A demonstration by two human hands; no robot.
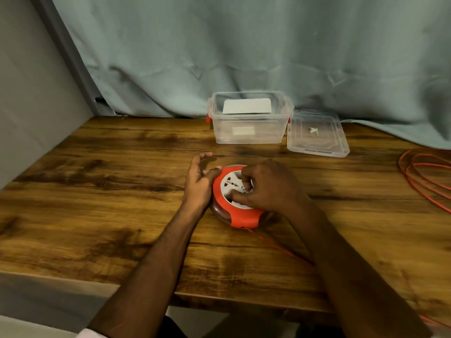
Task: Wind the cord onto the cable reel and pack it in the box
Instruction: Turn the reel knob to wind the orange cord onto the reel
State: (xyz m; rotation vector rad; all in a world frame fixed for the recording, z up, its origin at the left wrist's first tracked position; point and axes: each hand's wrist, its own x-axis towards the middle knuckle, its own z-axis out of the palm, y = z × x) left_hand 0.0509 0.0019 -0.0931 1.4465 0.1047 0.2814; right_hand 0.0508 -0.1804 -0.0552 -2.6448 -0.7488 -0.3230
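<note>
The round cable reel (pixel 235 198), glossy orange with a white socket face, lies flat near the tabletop (pixel 97 191) middle. The left hand (pixel 199 181) presses its rim, fingers loose and open. The right hand (pixel 266 185) pinches its white centre. The thin orange cord (pixel 419 176) coils at the right edge. The clear plastic box (pixel 247 123) stands uncovered at the back edge, its lid (pixel 317 134) beside it.

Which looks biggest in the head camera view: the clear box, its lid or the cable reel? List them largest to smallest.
1. Clear box.
2. Lid and cable reel: these look alike in spread, and the reel lies nearer the camera, partly hidden by hands, so I won't rank them.
</note>
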